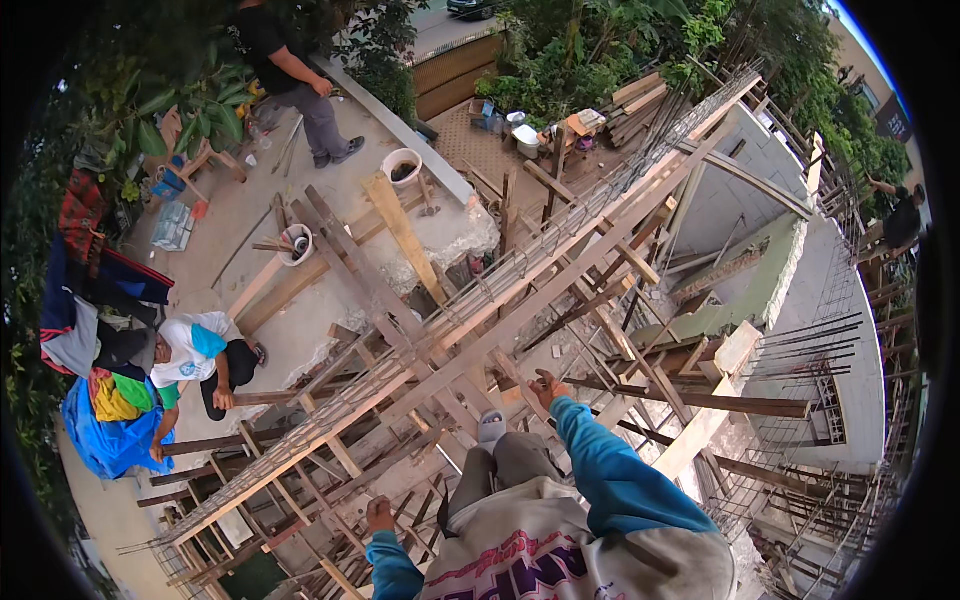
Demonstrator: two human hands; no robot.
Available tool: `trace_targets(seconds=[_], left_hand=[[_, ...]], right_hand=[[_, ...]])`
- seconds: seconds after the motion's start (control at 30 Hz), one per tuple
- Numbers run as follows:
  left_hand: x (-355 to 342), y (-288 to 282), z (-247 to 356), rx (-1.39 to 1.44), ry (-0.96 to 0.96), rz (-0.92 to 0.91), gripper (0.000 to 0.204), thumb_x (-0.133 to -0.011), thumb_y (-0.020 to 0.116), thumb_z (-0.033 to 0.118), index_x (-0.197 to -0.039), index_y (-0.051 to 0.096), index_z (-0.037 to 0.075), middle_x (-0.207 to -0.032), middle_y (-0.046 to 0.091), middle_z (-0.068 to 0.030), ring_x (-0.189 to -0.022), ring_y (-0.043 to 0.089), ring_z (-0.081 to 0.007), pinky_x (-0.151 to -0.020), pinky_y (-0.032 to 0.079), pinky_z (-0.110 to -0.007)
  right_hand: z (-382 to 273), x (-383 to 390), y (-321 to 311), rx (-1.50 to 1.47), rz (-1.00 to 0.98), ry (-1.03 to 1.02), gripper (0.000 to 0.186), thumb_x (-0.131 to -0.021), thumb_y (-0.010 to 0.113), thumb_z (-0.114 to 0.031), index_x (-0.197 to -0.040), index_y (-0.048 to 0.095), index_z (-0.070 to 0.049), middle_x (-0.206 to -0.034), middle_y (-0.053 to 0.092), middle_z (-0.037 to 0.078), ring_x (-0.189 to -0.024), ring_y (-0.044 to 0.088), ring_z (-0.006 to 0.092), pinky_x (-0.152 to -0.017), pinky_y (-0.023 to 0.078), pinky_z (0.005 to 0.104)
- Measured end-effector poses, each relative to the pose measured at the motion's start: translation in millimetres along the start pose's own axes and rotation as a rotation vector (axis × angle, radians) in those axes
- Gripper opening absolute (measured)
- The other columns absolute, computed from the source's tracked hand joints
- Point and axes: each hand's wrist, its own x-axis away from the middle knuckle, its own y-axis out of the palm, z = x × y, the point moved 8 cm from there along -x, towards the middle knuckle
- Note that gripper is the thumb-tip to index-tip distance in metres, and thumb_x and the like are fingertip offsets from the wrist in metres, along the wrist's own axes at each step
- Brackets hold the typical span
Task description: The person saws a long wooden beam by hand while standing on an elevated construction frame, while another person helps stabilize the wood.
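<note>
Brown, long wooden formwork (520, 327) (rebar (622, 195) along it)

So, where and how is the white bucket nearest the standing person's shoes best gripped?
Probably by its rim, from the far side, fingers hooked over the edge: the bucket stands upright, its round mouth open upward, while a pale board reaches close to its near left side.

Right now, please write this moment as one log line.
left hand: curled, contents unclear | right hand: no object visible, near brown board | white-shirted person: beside blue tarp
</note>
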Motion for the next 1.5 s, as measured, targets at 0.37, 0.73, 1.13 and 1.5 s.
trace_targets(seconds=[0.37, 0.73, 1.13, 1.5], left_hand=[[13, 29, -39, -0.691, 0.297, -0.292, 0.013, -0.083, 0.058, 0.015, -0.076, 0.064, 0.005, -0.067, 0.061, -0.005, -0.06, 0.057, -0.0153, -0.057, 0.048, -0.031], [-56, 37, -10, -0.272, -0.507, -0.237, 0.014, -0.085, 0.058, 0.012, -0.094, 0.063, 0.003, -0.085, 0.062, -0.0089, -0.074, 0.061, -0.019, -0.061, 0.05, -0.038], [-241, 73, 249, 0.191, 0.111, -0.184, 0.017, -0.09, 0.062, 0.016, -0.101, 0.065, 0.004, -0.079, 0.059, 0.0007, -0.071, 0.05, -0.0109, -0.066, 0.044, -0.029], [-249, 57, 143, -0.522, -0.011, -0.415, 0.019, -0.078, 0.061, 0.011, -0.096, 0.067, 0.012, -0.099, 0.066, -0.0087, -0.094, 0.06, -0.0278, -0.086, 0.05, -0.039]], right_hand=[[-9, -22, 46, -0.069, -0.016, 0.087, 0.055, -0.087, 0.064, -0.038, -0.129, 0.053, -0.004, -0.114, 0.064, 0.02, -0.108, 0.062, 0.0301, -0.091, 0.049, 0.0374], [-265, -115, 31, -0.394, -0.086, -0.065, 0.073, -0.092, 0.041, -0.061, -0.138, 0.044, -0.005, -0.137, 0.048, 0.016, -0.128, 0.045, 0.0314, -0.107, 0.036, 0.0412], [-556, -195, -290, -0.349, 1.206, -0.613, 0.061, -0.1, 0.037, -0.041, -0.135, 0.039, 0.009, -0.136, 0.044, 0.028, -0.13, 0.039, 0.0376, -0.11, 0.028, 0.0347], [-529, -340, -38, 0.049, -0.188, -0.227, 0.071, -0.083, 0.067, -0.048, -0.139, 0.042, -0.01, -0.131, 0.051, 0.021, -0.112, 0.057, 0.0289, -0.09, 0.049, 0.0377]])
